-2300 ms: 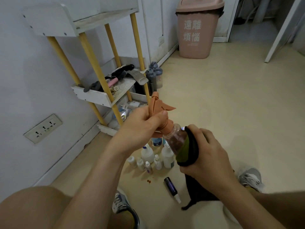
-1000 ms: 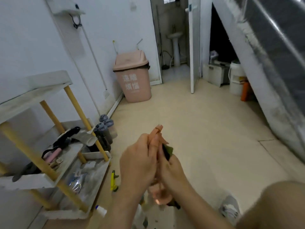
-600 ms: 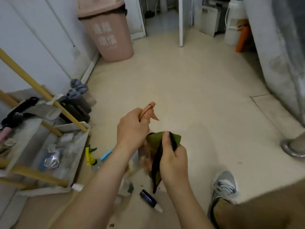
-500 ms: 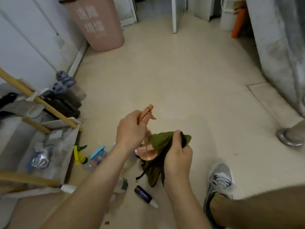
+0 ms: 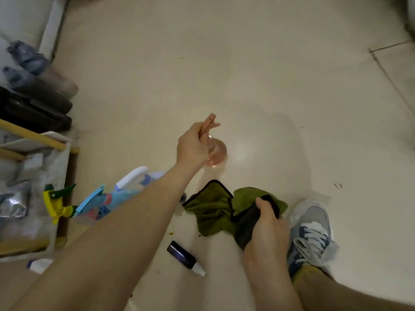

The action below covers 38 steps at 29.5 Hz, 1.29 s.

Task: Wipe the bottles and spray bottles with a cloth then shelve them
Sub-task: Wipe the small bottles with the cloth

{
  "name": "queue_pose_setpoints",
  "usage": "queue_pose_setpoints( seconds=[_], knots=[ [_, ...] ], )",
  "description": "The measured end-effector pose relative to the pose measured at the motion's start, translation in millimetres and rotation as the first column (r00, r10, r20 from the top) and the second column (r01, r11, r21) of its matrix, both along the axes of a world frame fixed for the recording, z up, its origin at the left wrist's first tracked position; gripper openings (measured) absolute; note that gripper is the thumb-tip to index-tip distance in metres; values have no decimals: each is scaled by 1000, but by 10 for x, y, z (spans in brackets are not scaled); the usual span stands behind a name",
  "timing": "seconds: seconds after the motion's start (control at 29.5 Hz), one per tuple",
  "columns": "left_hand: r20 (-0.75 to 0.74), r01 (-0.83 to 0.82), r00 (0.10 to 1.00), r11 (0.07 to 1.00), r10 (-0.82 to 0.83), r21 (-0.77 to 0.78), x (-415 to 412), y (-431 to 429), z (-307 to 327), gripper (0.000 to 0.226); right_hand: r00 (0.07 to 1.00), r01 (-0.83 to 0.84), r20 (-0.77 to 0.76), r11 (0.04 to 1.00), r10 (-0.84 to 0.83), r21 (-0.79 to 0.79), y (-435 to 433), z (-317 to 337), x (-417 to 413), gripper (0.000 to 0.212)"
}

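My left hand (image 5: 193,145) grips the orange trigger head of a clear, pinkish spray bottle (image 5: 216,151), held upright low over the cream floor. My right hand (image 5: 266,223) grips a green cloth with dark edging (image 5: 213,209), which hangs down onto the floor apart from the bottle. Several other spray bottles lie at the left: a yellow and green one (image 5: 57,203), a blue one (image 5: 98,202) and a white one (image 5: 134,177). A small dark bottle with a white cap (image 5: 183,257) lies on the floor between my arms.
The bottom tray of the yellow-legged shelf (image 5: 33,191) is at the left edge with clutter in it. Dark bottles with grey caps (image 5: 38,86) stand beyond it by the wall. My sneaker (image 5: 311,232) is right of the cloth. A small white bottle (image 5: 39,264) lies lower left.
My head has tilted down toward the floor. The cloth has come off the pinkish bottle; my right hand lowered it to the floor while my left hand moved the bottle forward and down.
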<state>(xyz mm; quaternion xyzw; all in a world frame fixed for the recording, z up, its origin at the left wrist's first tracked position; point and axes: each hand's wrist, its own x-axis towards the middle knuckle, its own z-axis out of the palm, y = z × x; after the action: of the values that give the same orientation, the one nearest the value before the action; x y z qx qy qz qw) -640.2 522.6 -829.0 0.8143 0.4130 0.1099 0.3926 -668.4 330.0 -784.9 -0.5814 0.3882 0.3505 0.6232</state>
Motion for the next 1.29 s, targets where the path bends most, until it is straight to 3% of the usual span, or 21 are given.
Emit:
queue_pose_setpoints(
  seconds=[0.1, 0.2, 0.34, 0.44, 0.58, 0.64, 0.78, 0.91, 0.98, 1.05, 1.15, 1.29],
  knots=[
    [21, -3, 1000, 1000, 3, 6, 169, 13, -107, 30, 997, -59, -40, 997, 60, 42, 17, -155, -26, 41],
    [-50, 2, 999, 1000, -3, -18, 234, 61, -141, 30, 992, -100, -65, 993, 104, 68, 52, -262, -80, 51],
    [-136, -82, 988, 996, 78, -21, -82, 101, -54, 51, 986, -158, -40, 982, 163, 106, 99, -328, -192, 55],
    [-194, 11, 981, 998, 2, 64, -395, 93, 32, 43, 984, -165, -41, 980, 171, 109, 127, -336, -280, 50],
    [-458, 274, 875, 941, -157, 199, -723, -14, 157, 40, 985, -162, -50, 982, 167, 92, 151, -285, -375, 49],
    [-445, 296, 882, 915, -152, 274, -995, -90, 200, 38, 984, -164, -58, 981, 170, 102, 142, -290, -411, 46],
    [-338, 102, 939, 894, 58, 436, -1615, -235, 50, 26, 976, -184, -86, 970, 199, 158, 137, -333, -533, 37],
    [-441, 41, 893, 958, 93, 285, -1824, -307, -249, 58, 972, -169, -131, 966, 197, 195, 144, -349, -623, 34],
    [-447, 20, 890, 970, 93, 242, -1789, -242, -366, 62, 971, -160, -142, 964, 193, 214, 154, -358, -644, 31],
    [-433, -25, 893, 975, 120, 220, -1707, -174, -451, 53, 969, -153, -155, 959, 194, 240, 170, -363, -672, 30],
    [-384, -116, 902, 968, 196, 222, -1597, -112, -474, 21, 966, -137, -178, 955, 187, 262, 225, -346, -717, 32],
    [-265, -251, 919, 950, 294, 184, -1704, -100, -307, 12, 973, -32, -211, 954, 99, 298, 298, -256, -713, 35]
  ],
)
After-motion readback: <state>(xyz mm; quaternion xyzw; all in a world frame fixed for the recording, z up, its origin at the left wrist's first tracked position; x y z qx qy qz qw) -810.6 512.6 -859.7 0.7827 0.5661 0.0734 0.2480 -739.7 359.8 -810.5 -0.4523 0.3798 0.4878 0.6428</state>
